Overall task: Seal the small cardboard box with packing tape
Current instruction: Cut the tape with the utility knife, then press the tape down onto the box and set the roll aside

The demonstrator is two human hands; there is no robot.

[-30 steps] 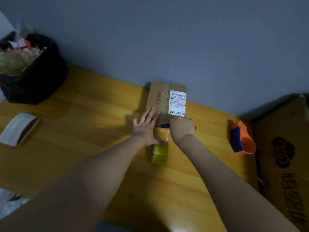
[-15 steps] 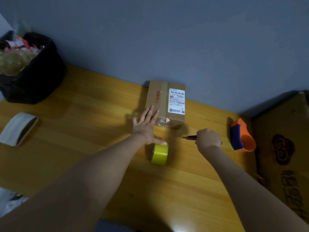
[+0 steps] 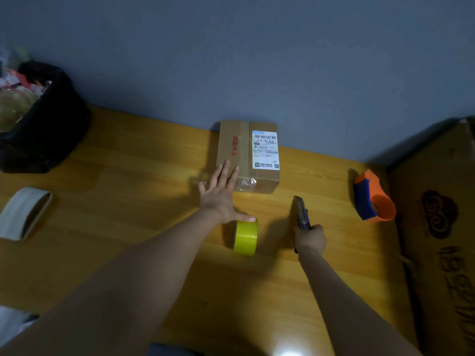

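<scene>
A small cardboard box (image 3: pixel 241 155) with a white shipping label and a strip of clear tape over its top and front lies on the wooden table near the wall. My left hand (image 3: pixel 221 196) rests flat, fingers spread on the box's near left corner, thumb touching a yellow roll of packing tape (image 3: pixel 245 237) standing on edge. My right hand (image 3: pixel 309 235) is to the right of the roll, closed on a dark utility knife (image 3: pixel 301 213) that points away from me toward the box.
An orange and blue tape dispenser (image 3: pixel 371 200) sits at the right. A large cardboard carton (image 3: pixel 442 227) fills the right edge. A black rubbish bag (image 3: pixel 43 124) stands at the back left, with a white tape roll (image 3: pixel 24 213) near the left edge.
My right hand has drawn back from the box's front edge with the knife, moving right and toward me. The knife now points toward the box. My left hand stays on the box.
</scene>
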